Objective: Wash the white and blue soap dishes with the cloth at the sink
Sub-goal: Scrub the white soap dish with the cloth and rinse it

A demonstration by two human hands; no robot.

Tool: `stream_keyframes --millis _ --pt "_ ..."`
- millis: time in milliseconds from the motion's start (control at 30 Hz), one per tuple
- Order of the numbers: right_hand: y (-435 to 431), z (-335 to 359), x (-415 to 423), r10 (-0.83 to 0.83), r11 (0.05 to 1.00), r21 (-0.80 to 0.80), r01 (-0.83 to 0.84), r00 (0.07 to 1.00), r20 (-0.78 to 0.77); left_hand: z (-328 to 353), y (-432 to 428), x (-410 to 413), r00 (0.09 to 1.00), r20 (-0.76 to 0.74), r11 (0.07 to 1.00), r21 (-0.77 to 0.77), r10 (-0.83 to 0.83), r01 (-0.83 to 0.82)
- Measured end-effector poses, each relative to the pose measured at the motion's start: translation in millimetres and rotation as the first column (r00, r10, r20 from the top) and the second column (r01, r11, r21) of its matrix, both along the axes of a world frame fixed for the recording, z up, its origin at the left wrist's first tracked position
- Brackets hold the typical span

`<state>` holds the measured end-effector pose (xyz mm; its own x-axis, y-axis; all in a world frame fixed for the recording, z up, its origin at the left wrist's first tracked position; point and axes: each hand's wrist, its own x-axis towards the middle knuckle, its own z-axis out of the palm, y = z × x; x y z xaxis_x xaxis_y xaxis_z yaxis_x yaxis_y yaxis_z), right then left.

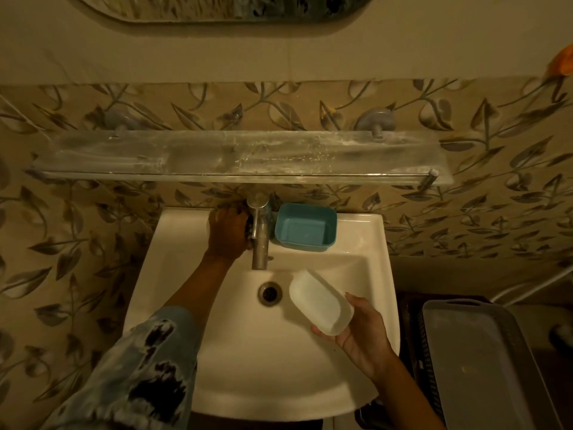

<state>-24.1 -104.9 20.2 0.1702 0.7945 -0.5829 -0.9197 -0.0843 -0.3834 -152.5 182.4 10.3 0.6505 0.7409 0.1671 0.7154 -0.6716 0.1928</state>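
Observation:
My right hand (pixel 361 333) holds the white soap dish (pixel 321 301) from below, tilted over the basin of the white sink (pixel 242 361), just right of the drain (pixel 269 293). The blue soap dish (pixel 305 228) sits upright and empty on the sink's back ledge, right of the metal tap (pixel 259 234). On the ledge left of the tap, my left hand (pixel 224 232) is curled over a dark cloth (pixel 247 232), which shows only at the hand's edge. No water is visibly running from the tap.
A wet glass shelf (pixel 217 156) juts out from the leaf-patterned wall above the tap. A grey tray (pixel 477 364) lies on a dark basket to the right of the sink. A mirror edge (pixel 217 10) is at the top.

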Motion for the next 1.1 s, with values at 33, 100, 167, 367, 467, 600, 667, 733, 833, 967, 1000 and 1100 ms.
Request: stream_keyframes --millis 33,100,167,367,467,600,667,733,833,967,1000,1100 --pt "0 0 1 0.043 0.998 -0.049 -0.037 0.991 0.124 -3 3 0 1.000 -0.005 1.000 0.022 -0.007 0.007" --pt "-1 -2 -1 0.240 0.964 -0.241 -0.115 0.767 0.595 -8 9 0 0.999 -0.002 0.998 0.055 -0.036 0.036" --pt "-2 -12 -3 0.387 0.922 -0.375 -0.099 0.232 0.892 -9 12 1 0.996 0.020 0.995 0.045 -0.092 0.091" --pt "13 -15 -7 0.355 0.917 -0.391 -0.081 0.612 0.707 -16 5 -2 0.989 0.127 0.997 0.007 -0.081 0.081" --pt "10 -10 5 0.123 0.982 -0.157 -0.101 0.983 0.137 -10 -3 -4 0.984 0.151 0.996 0.013 -0.095 0.094" --pt "3 -4 7 0.097 0.991 0.109 -0.082 0.985 -0.145 7 -8 -20 0.936 0.350 0.973 -0.226 0.037 0.047" --pt "1 -3 5 0.094 0.985 0.161 -0.064 0.978 -0.187 11 -17 -42 0.854 0.463 0.914 -0.405 0.236 -0.033" --pt "0 -3 1 0.089 0.977 0.208 -0.045 0.974 -0.210 13 -35 -65 0.750 0.527 0.848 -0.524 0.400 -0.084" --pt "1 -1 -7 0.112 0.967 0.248 -0.052 0.966 -0.233 13 -71 -96 0.563 0.555 0.724 -0.679 0.612 -0.118" --pt "8 6 -25 0.157 0.978 0.155 -0.142 0.983 -0.093 42 -136 -101 0.415 0.547 0.602 -0.799 0.727 0.000" --pt "10 7 -29 0.172 0.978 0.125 -0.166 0.984 -0.036 51 -149 -96 0.433 0.542 0.589 -0.807 0.720 0.030" --pt "15 14 -44 0.201 0.977 0.064 -0.203 0.979 0.036 71 -177 -72 0.595 0.515 0.646 -0.763 0.618 -0.011"
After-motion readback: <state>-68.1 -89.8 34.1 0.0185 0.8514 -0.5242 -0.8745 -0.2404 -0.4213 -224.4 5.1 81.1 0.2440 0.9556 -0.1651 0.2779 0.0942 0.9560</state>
